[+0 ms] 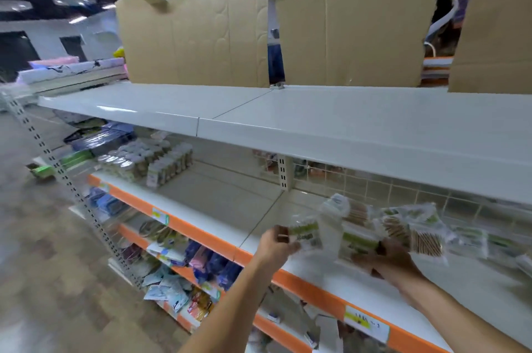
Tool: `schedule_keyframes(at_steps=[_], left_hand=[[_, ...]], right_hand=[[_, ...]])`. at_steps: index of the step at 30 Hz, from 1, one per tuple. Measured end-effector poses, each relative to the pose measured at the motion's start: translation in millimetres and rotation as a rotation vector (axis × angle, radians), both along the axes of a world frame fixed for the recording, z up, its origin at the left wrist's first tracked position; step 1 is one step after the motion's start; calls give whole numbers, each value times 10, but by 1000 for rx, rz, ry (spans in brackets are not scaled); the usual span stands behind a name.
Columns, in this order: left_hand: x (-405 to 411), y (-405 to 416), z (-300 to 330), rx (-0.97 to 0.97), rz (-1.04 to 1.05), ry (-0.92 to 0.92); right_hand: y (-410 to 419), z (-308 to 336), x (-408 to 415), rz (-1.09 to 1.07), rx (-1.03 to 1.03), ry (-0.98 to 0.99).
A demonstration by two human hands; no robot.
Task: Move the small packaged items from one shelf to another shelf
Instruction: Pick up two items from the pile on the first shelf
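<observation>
Left hand pinches a small packet; right hand grips more packets over the orange-edged shelf.

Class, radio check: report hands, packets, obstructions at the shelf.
Left hand pinching a clear green-labelled packet. Right hand holding the clear packet bundle above the orange-edged white shelf. Nothing blocking.

Glossy white metal shelf, matt cardboard, clear plastic pkts.
</observation>
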State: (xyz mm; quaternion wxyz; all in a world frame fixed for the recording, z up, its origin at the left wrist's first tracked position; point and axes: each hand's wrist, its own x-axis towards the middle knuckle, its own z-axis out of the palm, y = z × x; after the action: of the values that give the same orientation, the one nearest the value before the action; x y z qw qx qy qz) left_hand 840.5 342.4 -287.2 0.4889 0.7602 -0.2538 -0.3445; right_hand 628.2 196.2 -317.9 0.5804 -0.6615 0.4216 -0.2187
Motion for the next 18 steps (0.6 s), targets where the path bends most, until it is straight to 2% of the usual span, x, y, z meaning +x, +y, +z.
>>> schedule_keyframes(at_steps=[10,18], left_hand=[[791,468,190,-91,130,33],[1663,844,262,-120,148,8]], right_hand=[[331,171,1060,164,-26,5],[595,229,1916,133,-101,37]])
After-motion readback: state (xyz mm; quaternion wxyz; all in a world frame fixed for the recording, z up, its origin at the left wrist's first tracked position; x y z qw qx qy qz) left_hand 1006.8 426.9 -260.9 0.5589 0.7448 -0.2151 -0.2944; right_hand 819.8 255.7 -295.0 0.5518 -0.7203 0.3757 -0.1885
